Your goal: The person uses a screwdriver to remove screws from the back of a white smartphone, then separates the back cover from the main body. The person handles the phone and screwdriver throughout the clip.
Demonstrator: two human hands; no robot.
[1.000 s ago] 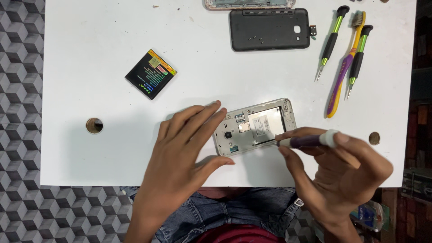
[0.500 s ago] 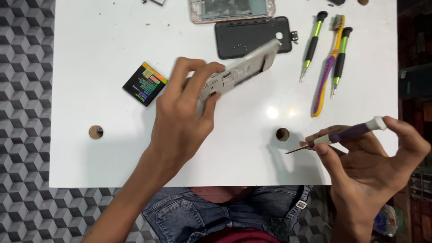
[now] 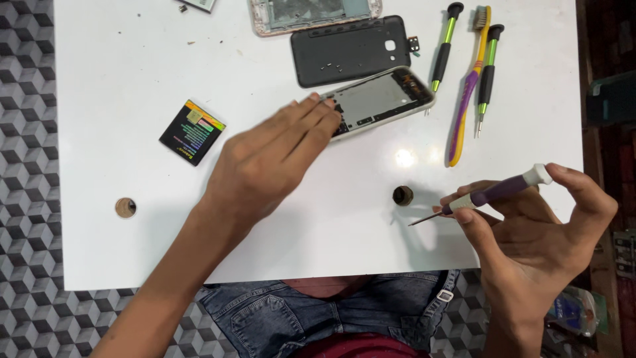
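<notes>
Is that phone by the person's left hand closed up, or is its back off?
Open: the phone lies with its bare inner frame showing, and the dark back cover lies apart, just beyond it.

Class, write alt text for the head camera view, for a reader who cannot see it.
Seen from above, a person's left hand rests its fingertips on an opened phone frame lying on a white table, while the right hand holds a purple-handled screwdriver clear of it. A black back cover, a battery, two green-handled screwdrivers and a brush lie around.

A phone repair bench: a white table (image 3: 132,53) with an opened phone (image 3: 381,99), its back cover (image 3: 351,50), a battery (image 3: 192,131) and screwdrivers (image 3: 444,46) at the far side.
</notes>
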